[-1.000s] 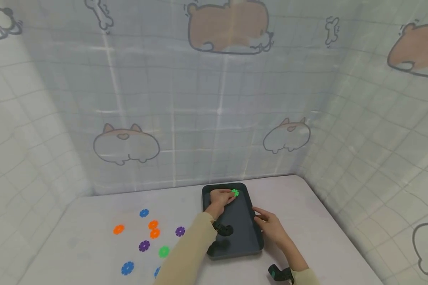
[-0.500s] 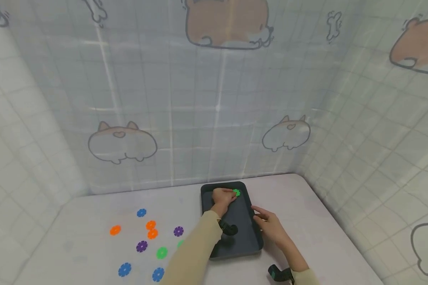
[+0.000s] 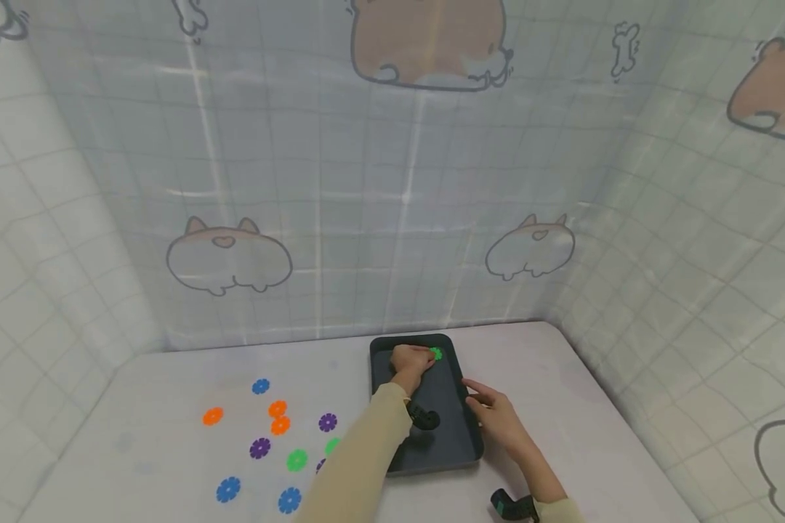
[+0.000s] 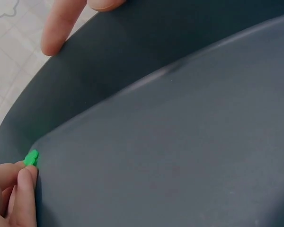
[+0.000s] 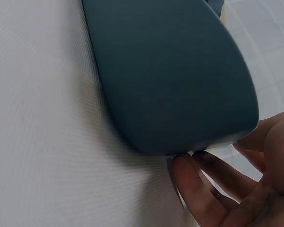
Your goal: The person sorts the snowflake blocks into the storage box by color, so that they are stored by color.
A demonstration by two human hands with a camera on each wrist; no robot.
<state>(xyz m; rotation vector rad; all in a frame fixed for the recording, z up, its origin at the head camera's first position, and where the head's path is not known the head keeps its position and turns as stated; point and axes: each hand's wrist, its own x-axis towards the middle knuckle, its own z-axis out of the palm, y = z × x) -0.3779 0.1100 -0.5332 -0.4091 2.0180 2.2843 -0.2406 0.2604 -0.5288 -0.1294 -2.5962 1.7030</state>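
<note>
My left hand (image 3: pixel 412 361) reaches into the far end of a dark rectangular tray (image 3: pixel 441 439). Thumb and fingertips pinch a small green flower-shaped plastic disc (image 3: pixel 436 354), partly hidden by the fingers. In the left wrist view the disc (image 4: pixel 31 157) stands on edge at the tray's inner corner. My right hand (image 3: pixel 497 415) is at the tray's right side, fingers loosely spread. In the right wrist view its fingertips (image 5: pixel 184 163) touch the outer wall of the tray (image 5: pixel 175 80), and another digit lies at the rim.
Left of the tray, loose flower-shaped discs lie on the white table (image 3: pixel 163 465): blue (image 3: pixel 228 489), orange (image 3: pixel 213 416), purple (image 3: pixel 259 448) and green (image 3: pixel 297 460). The left sleeve (image 3: pixel 360 465) covers some. Printed curtains (image 3: pixel 340 218) surround the table.
My left hand has shifted slightly right inside the tray, still pinching the green disc. The right hand stays at the tray's side. The head view has shifted a little.
</note>
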